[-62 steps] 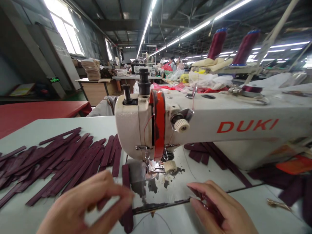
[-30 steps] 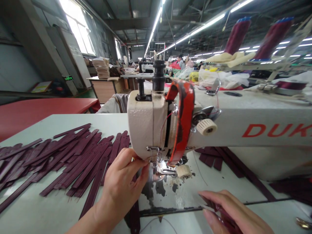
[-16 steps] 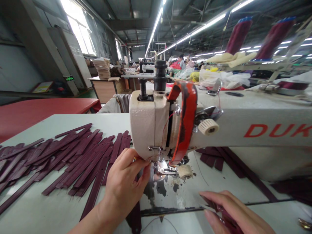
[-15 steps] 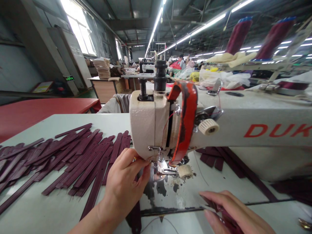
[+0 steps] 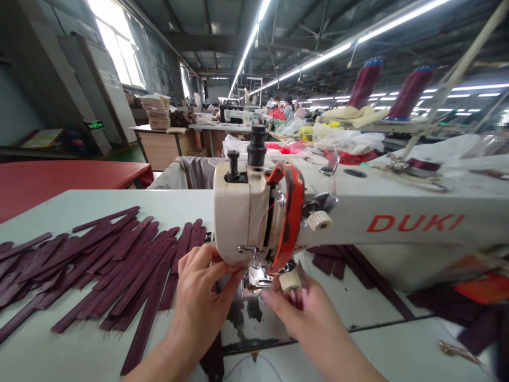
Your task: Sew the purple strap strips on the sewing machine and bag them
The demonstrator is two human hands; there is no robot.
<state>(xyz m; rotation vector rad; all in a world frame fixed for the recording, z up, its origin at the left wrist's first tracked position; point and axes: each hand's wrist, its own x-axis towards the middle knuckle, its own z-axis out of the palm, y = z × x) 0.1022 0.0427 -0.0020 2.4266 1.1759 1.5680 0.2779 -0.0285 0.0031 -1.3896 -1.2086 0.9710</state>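
A white sewing machine [image 5: 358,217] marked DUKI stands on the pale table [image 5: 79,350]. My left hand [image 5: 201,300] rests at the left of the needle and presser foot [image 5: 256,276], fingers bent and pinched on a dark maroon strip [image 5: 212,358] that runs back under the palm toward me. My right hand [image 5: 306,313] is just below the small roller wheel [image 5: 289,281], fingers closed on a dark piece that I cannot make out clearly.
Several maroon strips [image 5: 99,265] lie spread over the table at the left, more [image 5: 338,260] behind the machine arm. Two maroon thread cones [image 5: 409,90] stand at the back right. A red table [image 5: 59,178] is at the far left. Other people work at distant benches.
My right hand has moved up and left from the table's front edge to the presser foot. My left hand has stayed beside the needle. The view has tilted slightly.
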